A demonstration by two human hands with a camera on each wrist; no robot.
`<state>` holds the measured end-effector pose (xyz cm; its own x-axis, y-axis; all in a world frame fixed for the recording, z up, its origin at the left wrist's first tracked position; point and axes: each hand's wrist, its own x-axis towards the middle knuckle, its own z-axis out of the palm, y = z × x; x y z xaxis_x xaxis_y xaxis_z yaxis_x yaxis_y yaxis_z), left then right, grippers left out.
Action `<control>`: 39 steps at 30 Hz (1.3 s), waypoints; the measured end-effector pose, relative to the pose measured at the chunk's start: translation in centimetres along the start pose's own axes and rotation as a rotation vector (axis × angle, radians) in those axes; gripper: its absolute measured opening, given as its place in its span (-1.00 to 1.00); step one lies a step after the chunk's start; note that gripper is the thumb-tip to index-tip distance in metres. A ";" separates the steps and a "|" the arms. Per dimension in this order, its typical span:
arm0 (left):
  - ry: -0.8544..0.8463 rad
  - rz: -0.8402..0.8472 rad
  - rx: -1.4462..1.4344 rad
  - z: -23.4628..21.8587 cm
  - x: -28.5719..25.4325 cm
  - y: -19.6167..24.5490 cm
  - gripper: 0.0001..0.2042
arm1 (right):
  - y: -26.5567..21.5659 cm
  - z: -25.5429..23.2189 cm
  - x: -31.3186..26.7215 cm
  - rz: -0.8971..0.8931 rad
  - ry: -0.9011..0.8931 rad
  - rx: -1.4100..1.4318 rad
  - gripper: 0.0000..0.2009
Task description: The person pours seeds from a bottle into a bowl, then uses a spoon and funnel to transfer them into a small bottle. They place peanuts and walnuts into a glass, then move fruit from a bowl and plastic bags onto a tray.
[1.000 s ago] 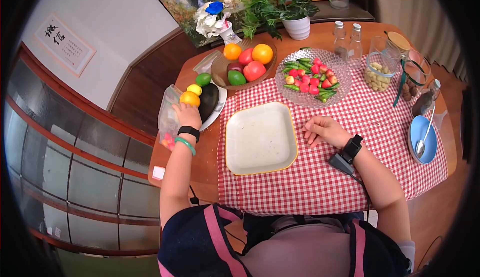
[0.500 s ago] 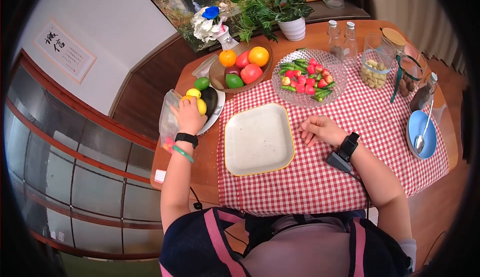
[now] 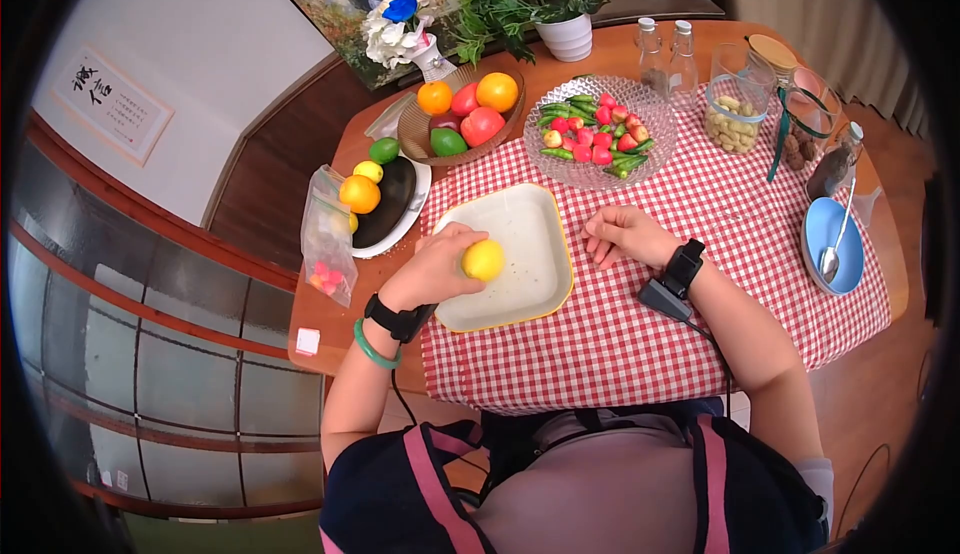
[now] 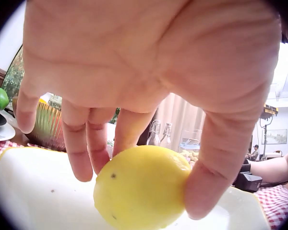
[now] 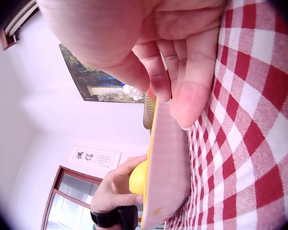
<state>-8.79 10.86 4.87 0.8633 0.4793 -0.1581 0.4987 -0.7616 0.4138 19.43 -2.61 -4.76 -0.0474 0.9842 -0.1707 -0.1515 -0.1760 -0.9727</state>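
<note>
My left hand [image 3: 433, 266] pinches a yellow lemon [image 3: 483, 260] between thumb and fingers, over the white dish [image 3: 535, 289] with a yellow rim. In the left wrist view the lemon [image 4: 141, 189] shows small dark specks, and the thumb presses its right side. Just right of the dish, my right hand [image 3: 625, 234] rests on the checked cloth with loosely curled fingers and nothing in them. From the right wrist view, the right hand's fingertips [image 5: 189, 105] lie close beside the dish's outer wall [image 5: 170, 163].
At the left stand a plate [image 3: 425, 194] with a dark oval thing and citrus, and a clear bag [image 3: 325, 219]. A fruit bowl [image 3: 415, 139] and a glass bowl [image 3: 650, 144] of small peppers and red fruit stand behind. Jars, bottles and a blue bowl [image 3: 850, 254] line the right.
My left hand has picked up a lemon from the plate side at the left and carried it right, over the white dish. The right hand has stayed in place on the cloth.
</note>
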 end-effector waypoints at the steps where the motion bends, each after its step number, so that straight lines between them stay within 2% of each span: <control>1: -0.041 0.021 -0.022 0.0 0.0 -0.1 -0.34 | 0.0 0.0 0.0 0.000 -0.001 0.000 -0.75; 3: -0.125 0.063 -0.066 -0.1 0.0 -0.4 -0.32 | 0.0 0.0 0.0 0.002 -0.001 0.000 -0.75; 6: -0.183 -0.079 -0.311 -0.1 0.4 -0.6 -0.33 | -0.1 0.1 -0.1 0.006 0.002 0.006 -0.75; 9: 0.096 -0.160 -0.118 0.3 1.0 -1.1 -0.45 | 0.0 0.0 0.0 0.005 0.000 0.018 -0.75; 12: 0.409 -0.018 0.179 0.3 1.1 -0.4 -0.54 | -0.1 0.0 0.0 0.001 0.001 0.013 -0.76; 15: 0.347 0.100 0.135 -0.3 0.6 0.9 -0.57 | 0.1 0.0 0.1 0.003 0.002 0.015 -0.76; 18: 0.246 0.151 0.193 0.4 0.3 0.9 -0.53 | -0.1 0.1 0.0 0.010 0.007 0.017 -0.77; 21: 0.364 0.181 0.296 1.3 0.9 0.2 -0.53 | 0.0 0.0 0.0 0.009 0.004 0.020 -0.77; 24: 0.406 0.128 0.315 1.5 1.6 -0.1 -0.51 | -0.1 0.0 0.0 0.001 0.003 0.013 -0.77; 30: 0.335 -0.079 0.232 1.1 2.3 -0.9 -0.52 | -0.1 0.1 0.0 0.008 0.006 0.021 -0.76; 33: 0.183 -0.196 -0.148 0.9 1.7 -0.6 -0.56 | -0.1 0.0 0.0 0.011 0.001 0.011 -0.76; 36: 0.091 -0.213 -0.212 1.1 1.1 -1.3 -0.59 | 0.1 0.0 0.1 0.001 -0.003 0.013 -0.76; 39: 0.175 -0.162 -0.058 1.3 1.2 -2.9 -0.63 | 0.1 0.0 0.1 -0.002 0.001 0.006 -0.75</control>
<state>-9.13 13.03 2.29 0.7435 0.6650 -0.0708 0.6195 -0.6450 0.4474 19.42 -2.55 -4.88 -0.0465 0.9846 -0.1688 -0.1580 -0.1741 -0.9720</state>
